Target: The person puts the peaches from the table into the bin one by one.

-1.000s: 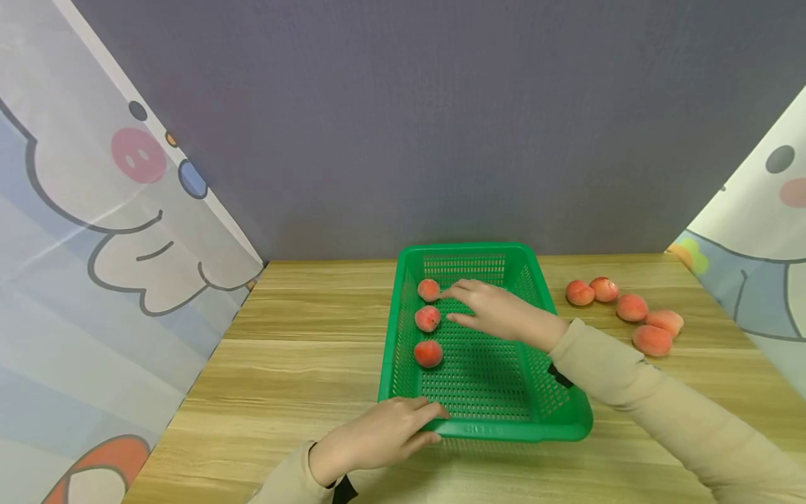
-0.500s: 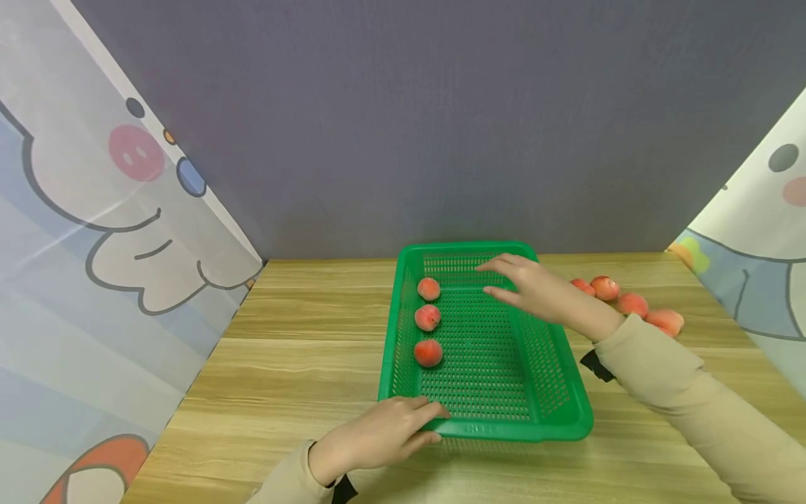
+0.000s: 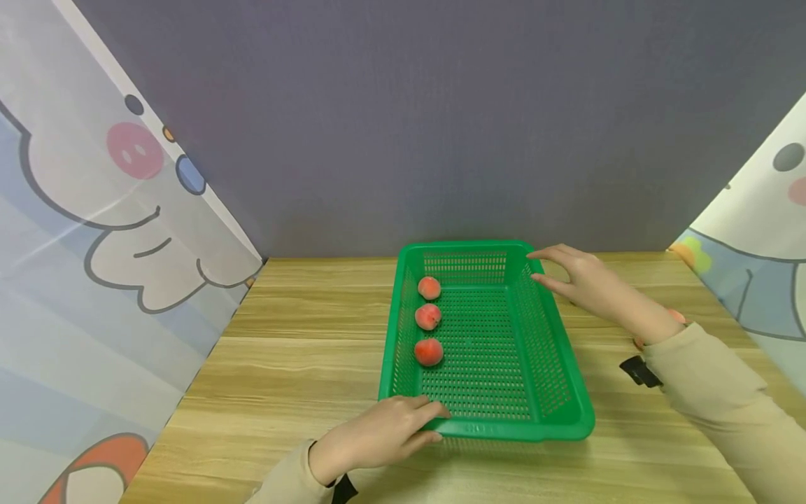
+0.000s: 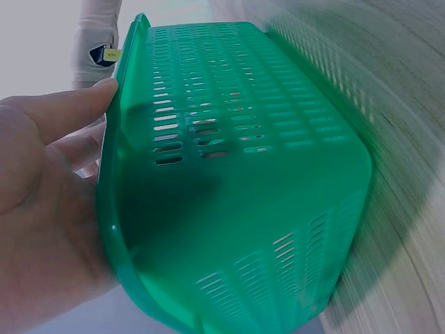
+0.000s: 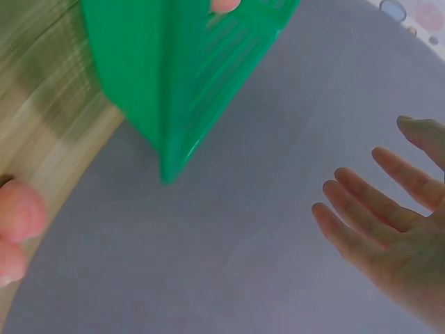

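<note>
A green plastic basket (image 3: 497, 430) stands on the table with three peaches in a row along its left side: a far peach (image 3: 429, 288), a middle peach (image 3: 428, 317) and a near peach (image 3: 429, 352). My left hand (image 3: 380, 435) grips the basket's near rim at the left corner. In the left wrist view, the left thumb (image 4: 80, 108) presses the rim from outside, with fingers behind it. Over the basket's far right corner, my right hand (image 3: 585, 280) hovers with fingers extended and holds nothing. The right wrist view shows those fingers (image 5: 372, 202) spread.
Loose peaches (image 5: 21, 212) lie on the wooden table (image 3: 302, 336) to the right of the basket; in the head view the right forearm hides most of them. A grey wall (image 3: 378, 126) rises behind the table, and cartoon-printed sheets (image 3: 126, 224) flank it.
My empty right hand has moved from beside the peaches inside the basket to the right, over the basket's right rim. The left hand has kept its place on the near rim.
</note>
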Action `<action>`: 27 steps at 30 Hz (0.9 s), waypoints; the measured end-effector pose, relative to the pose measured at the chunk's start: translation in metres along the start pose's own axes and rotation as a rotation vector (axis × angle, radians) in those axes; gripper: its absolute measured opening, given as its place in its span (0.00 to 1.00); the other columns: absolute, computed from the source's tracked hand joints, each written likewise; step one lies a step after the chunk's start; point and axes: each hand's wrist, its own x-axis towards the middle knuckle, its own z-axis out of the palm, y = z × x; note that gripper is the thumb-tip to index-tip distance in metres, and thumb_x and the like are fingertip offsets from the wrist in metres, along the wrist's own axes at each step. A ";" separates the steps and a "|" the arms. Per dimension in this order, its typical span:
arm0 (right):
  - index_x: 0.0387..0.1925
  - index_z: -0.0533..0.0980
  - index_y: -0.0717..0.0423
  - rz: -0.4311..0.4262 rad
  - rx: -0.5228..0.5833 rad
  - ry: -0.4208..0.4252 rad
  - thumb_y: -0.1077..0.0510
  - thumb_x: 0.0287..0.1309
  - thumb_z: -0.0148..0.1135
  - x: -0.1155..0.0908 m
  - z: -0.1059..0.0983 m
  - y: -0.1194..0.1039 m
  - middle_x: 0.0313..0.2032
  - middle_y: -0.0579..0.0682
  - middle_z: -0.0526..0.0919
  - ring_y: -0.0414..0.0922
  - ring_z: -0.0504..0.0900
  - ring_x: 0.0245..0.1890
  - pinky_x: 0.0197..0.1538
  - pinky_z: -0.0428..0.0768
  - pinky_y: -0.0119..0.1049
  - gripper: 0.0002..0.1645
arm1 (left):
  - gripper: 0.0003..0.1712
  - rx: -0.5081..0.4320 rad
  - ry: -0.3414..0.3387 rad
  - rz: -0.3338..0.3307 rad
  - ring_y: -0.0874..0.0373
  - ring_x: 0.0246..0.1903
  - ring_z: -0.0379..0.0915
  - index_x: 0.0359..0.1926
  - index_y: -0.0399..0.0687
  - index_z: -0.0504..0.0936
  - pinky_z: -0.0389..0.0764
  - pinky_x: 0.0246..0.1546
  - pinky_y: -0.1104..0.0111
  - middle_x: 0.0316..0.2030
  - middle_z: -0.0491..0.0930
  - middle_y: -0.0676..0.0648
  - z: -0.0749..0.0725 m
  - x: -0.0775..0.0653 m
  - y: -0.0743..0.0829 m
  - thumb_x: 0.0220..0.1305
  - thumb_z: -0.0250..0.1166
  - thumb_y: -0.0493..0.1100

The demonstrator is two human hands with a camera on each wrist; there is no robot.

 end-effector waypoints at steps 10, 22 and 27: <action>0.52 0.68 0.66 0.124 -0.010 -0.003 0.56 0.58 0.54 -0.022 -0.010 0.033 0.48 0.65 0.72 0.62 0.70 0.46 0.42 0.70 0.55 0.23 | 0.14 -0.001 -0.004 -0.005 0.68 0.38 0.73 0.48 0.49 0.72 0.72 0.40 0.75 0.37 0.77 0.54 -0.002 0.000 0.002 0.62 0.56 0.45; 0.51 0.67 0.69 0.227 0.022 -0.032 0.56 0.60 0.52 -0.048 -0.014 0.062 0.48 0.70 0.71 0.69 0.69 0.44 0.41 0.67 0.59 0.23 | 0.14 0.003 -0.002 0.002 0.69 0.36 0.72 0.48 0.49 0.72 0.72 0.39 0.75 0.36 0.76 0.55 0.000 0.000 0.001 0.63 0.54 0.46; 0.52 0.67 0.70 0.257 0.029 -0.053 0.56 0.60 0.51 -0.057 -0.015 0.070 0.47 0.71 0.71 0.70 0.68 0.43 0.40 0.66 0.61 0.24 | 0.14 0.005 -0.002 0.000 0.69 0.36 0.72 0.48 0.49 0.72 0.72 0.39 0.75 0.36 0.76 0.55 0.000 0.000 0.001 0.63 0.54 0.47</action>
